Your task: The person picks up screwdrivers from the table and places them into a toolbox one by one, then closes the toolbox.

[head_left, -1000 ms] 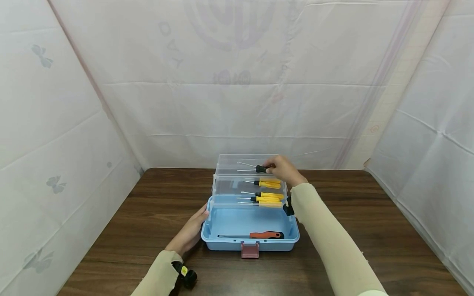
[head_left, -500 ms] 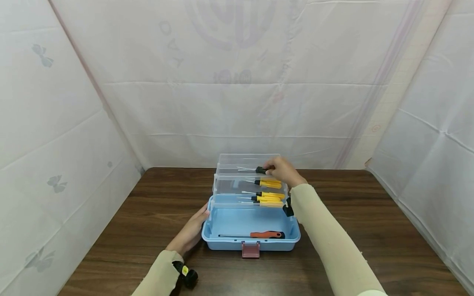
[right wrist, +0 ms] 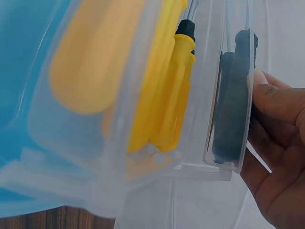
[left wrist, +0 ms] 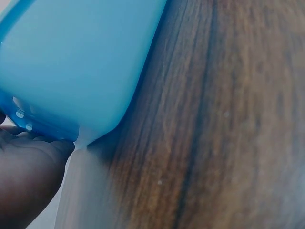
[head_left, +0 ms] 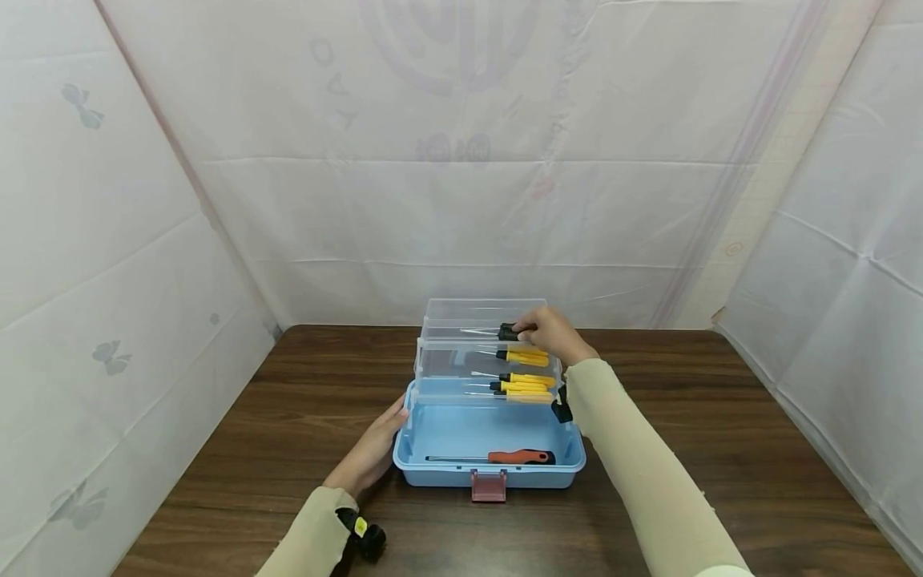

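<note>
In the head view, a light blue toolbox point(head_left: 461, 429) stands unlatched with its clear tiered trays point(head_left: 447, 361) raised. My left hand point(head_left: 371, 453) holds its left side; in the left wrist view the fingers point(left wrist: 35, 152) lie against the box's edge. At the top tray, my right hand point(head_left: 551, 330) pinches a black-handled screwdriver point(head_left: 509, 327) beside another one. In the right wrist view the thumb touches the black handle point(right wrist: 244, 45) at the tray wall. Yellow-handled screwdrivers point(head_left: 526, 381) lie in the lower trays. An orange-and-black-handled screwdriver point(head_left: 519, 457) lies in the box's bottom.
The toolbox rests on a dark brown wooden table point(head_left: 288, 417). A reddish latch point(head_left: 489, 486) hangs at its front. White sheets point(head_left: 461, 200) hang behind and at both sides of the table. A black wrist camera point(head_left: 371, 542) is strapped to the left wrist.
The black-handled screwdriver in my right hand has tipped down from a slant to lie level in the top tray beside the other one. My left hand has stayed on the toolbox.
</note>
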A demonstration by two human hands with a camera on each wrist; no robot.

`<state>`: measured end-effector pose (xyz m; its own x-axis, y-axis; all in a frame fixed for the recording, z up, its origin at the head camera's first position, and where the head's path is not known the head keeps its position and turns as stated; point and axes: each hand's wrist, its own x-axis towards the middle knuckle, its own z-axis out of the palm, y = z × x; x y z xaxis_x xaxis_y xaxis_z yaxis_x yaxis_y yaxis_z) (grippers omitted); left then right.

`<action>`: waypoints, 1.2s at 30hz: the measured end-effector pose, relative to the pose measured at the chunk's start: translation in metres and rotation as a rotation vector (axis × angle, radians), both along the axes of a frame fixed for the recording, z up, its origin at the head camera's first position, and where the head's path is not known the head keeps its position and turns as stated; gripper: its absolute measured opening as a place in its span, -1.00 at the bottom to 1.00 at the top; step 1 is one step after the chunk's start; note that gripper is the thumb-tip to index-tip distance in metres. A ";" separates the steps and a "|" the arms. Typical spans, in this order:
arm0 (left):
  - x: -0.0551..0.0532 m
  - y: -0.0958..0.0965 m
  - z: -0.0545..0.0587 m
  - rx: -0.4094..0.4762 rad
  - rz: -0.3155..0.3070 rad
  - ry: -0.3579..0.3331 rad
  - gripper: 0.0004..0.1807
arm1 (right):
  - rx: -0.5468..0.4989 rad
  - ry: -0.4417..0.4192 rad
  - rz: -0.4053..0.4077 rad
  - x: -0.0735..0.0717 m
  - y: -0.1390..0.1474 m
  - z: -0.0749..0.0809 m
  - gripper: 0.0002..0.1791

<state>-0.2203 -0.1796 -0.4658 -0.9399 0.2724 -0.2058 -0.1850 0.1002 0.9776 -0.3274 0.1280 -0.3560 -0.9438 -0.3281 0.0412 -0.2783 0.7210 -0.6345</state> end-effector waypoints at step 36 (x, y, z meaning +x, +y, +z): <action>0.000 -0.001 -0.001 -0.010 -0.001 -0.002 -0.38 | -0.041 0.007 -0.027 0.002 0.001 -0.009 -0.76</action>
